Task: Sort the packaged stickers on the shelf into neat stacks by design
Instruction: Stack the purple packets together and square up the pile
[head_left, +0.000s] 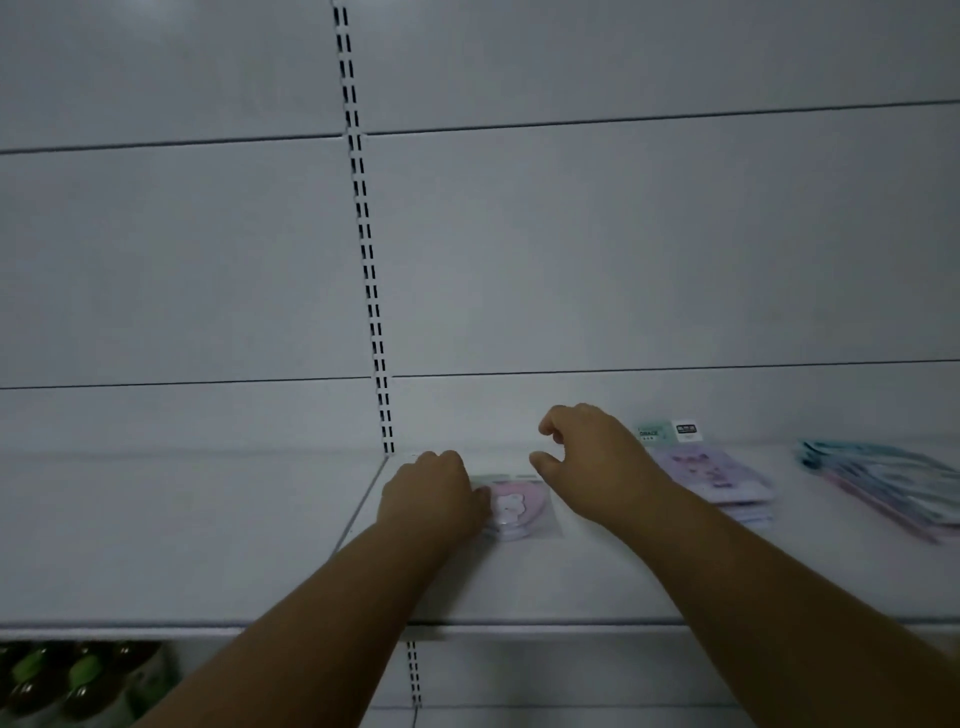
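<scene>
The left hand (434, 496) is laid over the left edge of the pink heart-design stack (519, 506), fingers curled down against it, while the right hand (592, 462) is held just above its far right corner, thumb and fingers loosely bent and nothing gripped — a squaring-up, by the look of it. Further right on the shelf (571, 582), a lilac stack (711, 480) is already gathered and a blue-and-pink pile (893, 486) remains fanned, so the sorting is judged well advanced — neatening is left.
</scene>
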